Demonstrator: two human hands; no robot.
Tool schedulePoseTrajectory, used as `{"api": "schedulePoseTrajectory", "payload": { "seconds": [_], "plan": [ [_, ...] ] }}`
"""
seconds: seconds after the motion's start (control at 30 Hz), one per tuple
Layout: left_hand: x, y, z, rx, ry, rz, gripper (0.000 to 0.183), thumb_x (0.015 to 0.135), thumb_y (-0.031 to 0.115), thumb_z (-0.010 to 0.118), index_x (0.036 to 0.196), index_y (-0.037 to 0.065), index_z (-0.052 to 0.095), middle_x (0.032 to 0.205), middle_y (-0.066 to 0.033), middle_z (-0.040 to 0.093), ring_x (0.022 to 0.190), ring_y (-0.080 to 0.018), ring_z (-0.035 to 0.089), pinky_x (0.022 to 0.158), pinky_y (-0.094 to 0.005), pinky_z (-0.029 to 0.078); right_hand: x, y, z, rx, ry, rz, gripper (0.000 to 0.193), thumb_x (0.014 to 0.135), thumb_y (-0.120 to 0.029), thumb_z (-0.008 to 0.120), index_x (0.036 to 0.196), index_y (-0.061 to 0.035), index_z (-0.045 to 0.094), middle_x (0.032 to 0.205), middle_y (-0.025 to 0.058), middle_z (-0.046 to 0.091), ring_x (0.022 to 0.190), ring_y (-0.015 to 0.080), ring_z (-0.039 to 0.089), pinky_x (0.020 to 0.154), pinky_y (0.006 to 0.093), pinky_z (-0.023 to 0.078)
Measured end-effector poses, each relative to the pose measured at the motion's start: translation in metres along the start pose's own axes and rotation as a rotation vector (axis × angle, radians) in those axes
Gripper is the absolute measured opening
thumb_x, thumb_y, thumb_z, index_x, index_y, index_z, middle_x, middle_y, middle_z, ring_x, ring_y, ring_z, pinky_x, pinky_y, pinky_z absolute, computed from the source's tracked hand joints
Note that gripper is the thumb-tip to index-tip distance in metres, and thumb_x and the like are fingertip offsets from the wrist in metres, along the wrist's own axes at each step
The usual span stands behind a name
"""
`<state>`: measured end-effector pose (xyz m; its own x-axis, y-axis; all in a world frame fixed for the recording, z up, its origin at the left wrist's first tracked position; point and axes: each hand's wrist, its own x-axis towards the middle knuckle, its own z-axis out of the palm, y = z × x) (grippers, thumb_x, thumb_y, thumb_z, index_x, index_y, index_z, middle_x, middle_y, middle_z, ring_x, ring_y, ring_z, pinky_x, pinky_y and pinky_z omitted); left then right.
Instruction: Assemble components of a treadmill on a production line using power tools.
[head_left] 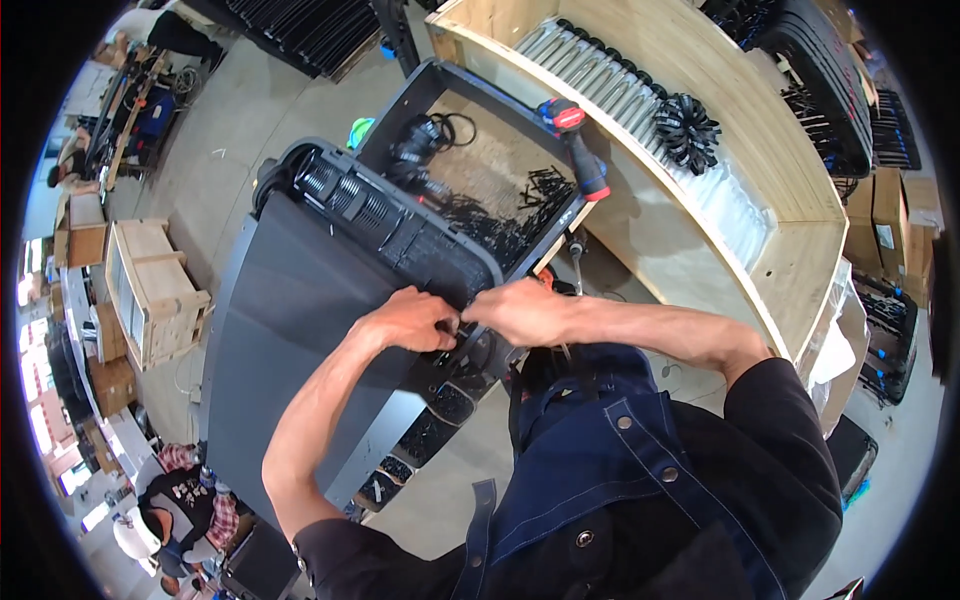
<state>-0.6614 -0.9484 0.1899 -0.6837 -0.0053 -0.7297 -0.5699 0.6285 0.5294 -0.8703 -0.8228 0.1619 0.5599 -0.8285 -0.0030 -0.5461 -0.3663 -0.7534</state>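
I am holding my left hand [415, 320] and my right hand [522, 312] close together, fingers curled, at the near end of the black plastic case [425, 258], which is lying on the grey bench [300, 290] beside the parts bin [500, 142], and I cannot tell whether either is gripping something.

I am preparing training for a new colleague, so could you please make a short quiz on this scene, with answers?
1. True or false: the left hand and right hand are close together, near the black plastic housing.
2. Where is the red-and-black power tool?
A) on the floor
B) at the rim of the parts bin
C) in the right hand
3. What colour are the tubes in the wooden crate?

Key: 1 true; 2 B; 3 silver
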Motion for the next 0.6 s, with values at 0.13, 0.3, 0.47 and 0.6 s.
{"api": "schedulePoseTrajectory", "payload": {
  "seconds": [0.13,0.3,0.47,0.6],
  "plan": [
    [-0.001,0.008,-0.005,-0.022,-0.025,-0.044,0.022,0.086,0.032,0.073,0.098,0.013,0.073,0.095,-0.0082,0.075,0.094,-0.0299,0.068,0.096,-0.0435,0.041,-0.028,0.109,-0.054,-0.052,0.909,0.507,0.036,0.085,-0.013,0.072,0.119,-0.0042,0.064,0.104,0.0134,0.068,0.095,0.033,0.067,0.084,0.0441,0.056],
    [0.009,0.007,-0.013,-0.037,-0.041,-0.027,0.019,0.086,0.031,0.073,0.095,0.014,0.073,0.093,-0.0071,0.074,0.097,-0.0288,0.065,0.096,-0.0419,0.039,-0.019,0.228,-0.097,-0.225,0.761,0.968,0.055,0.079,-0.021,0.074,0.128,-0.0026,0.056,0.107,0.0223,0.068,0.102,0.0406,0.066,0.091,0.0516,0.053],
    [0.016,-0.001,-0.009,-0.021,-0.041,0.003,0.019,0.085,0.031,0.072,0.095,0.015,0.074,0.094,-0.0068,0.073,0.101,-0.028,0.065,0.095,-0.0429,0.04,-0.043,0.227,-0.104,-0.051,0.873,0.721,0.049,0.079,-0.014,0.073,0.126,-0.0034,0.061,0.11,0.0194,0.071,0.097,0.0344,0.07,0.087,0.0478,0.054],
    [0.006,0.0,0.0,-0.02,-0.076,-0.05,0.022,0.085,0.033,0.072,0.096,0.014,0.074,0.097,-0.0066,0.073,0.105,-0.0281,0.064,0.094,-0.0441,0.04,-0.096,0.112,-0.117,0.743,0.712,0.602,0.052,0.08,-0.014,0.082,0.127,-0.0048,0.062,0.109,0.0082,0.071,0.097,0.0187,0.068,0.086,0.0362,0.056]
  ]
}}
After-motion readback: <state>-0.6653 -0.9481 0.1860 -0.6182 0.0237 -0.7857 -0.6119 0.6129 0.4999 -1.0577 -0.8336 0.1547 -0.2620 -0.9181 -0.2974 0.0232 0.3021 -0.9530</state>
